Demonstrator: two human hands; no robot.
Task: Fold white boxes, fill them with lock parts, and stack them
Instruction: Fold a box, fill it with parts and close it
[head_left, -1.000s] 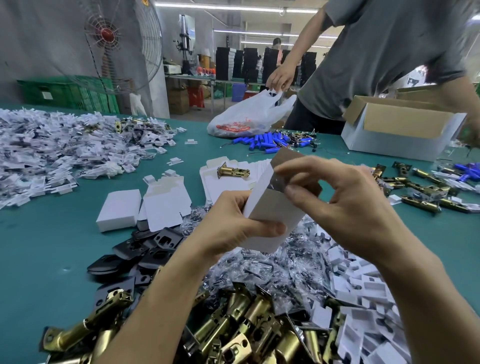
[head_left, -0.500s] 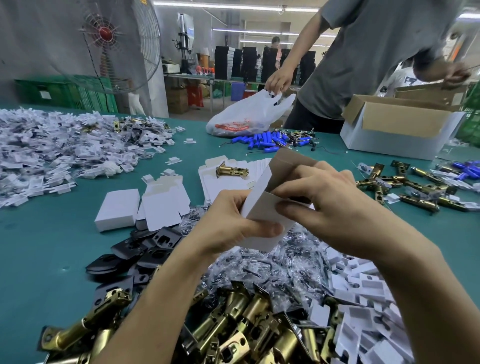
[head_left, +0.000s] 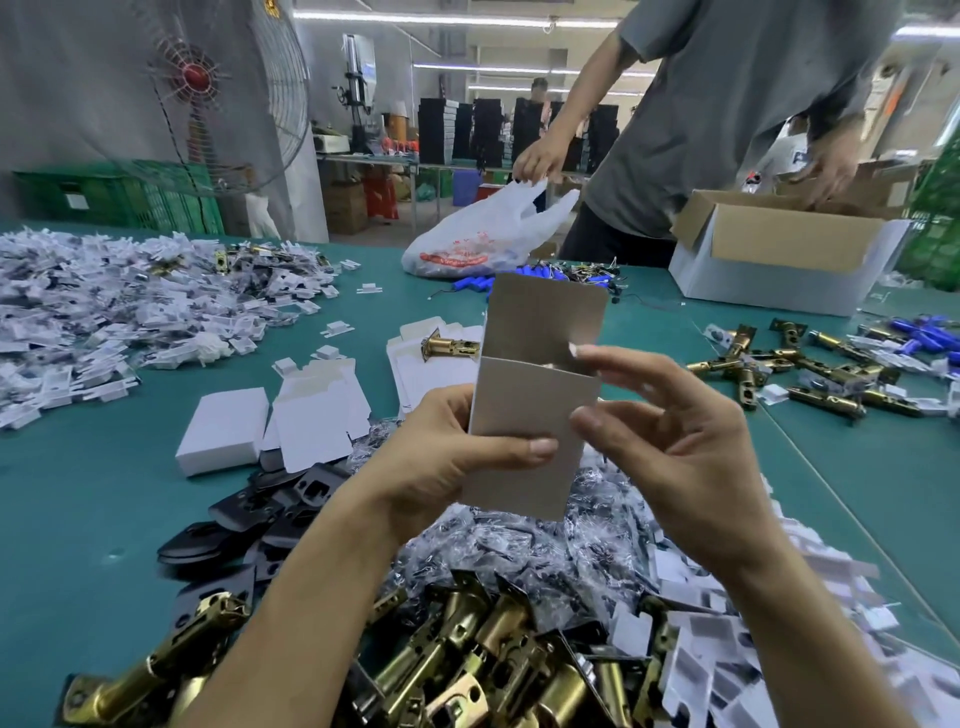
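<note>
I hold a small white box (head_left: 530, 415) upright above the table, its grey inner side facing me and its top flap standing open. My left hand (head_left: 441, 462) grips the box's left side, thumb across the front. My right hand (head_left: 675, 447) sits at its right edge with relaxed fingers, the index fingertip touching a side flap. One closed white box (head_left: 221, 428) and a half-folded one (head_left: 317, 415) lie to the left. Flat box blanks (head_left: 415, 364) carry a single brass latch (head_left: 449, 347). Brass latches (head_left: 467, 649), black plates (head_left: 249, 514) and bagged screws (head_left: 545, 545) are heaped below my hands.
White plastic pieces are piled at the left (head_left: 104, 312) and at the near right (head_left: 727, 597). More latches (head_left: 805, 374) lie at the right. Across the green table (head_left: 78, 493) another person (head_left: 727, 130) handles a cardboard carton (head_left: 779, 260) and a plastic bag (head_left: 483, 234).
The box has turned upright and its top flap now stands open. My right hand has let go of its pinch on the flap and spread its fingers. The left hand's grip is unchanged.
</note>
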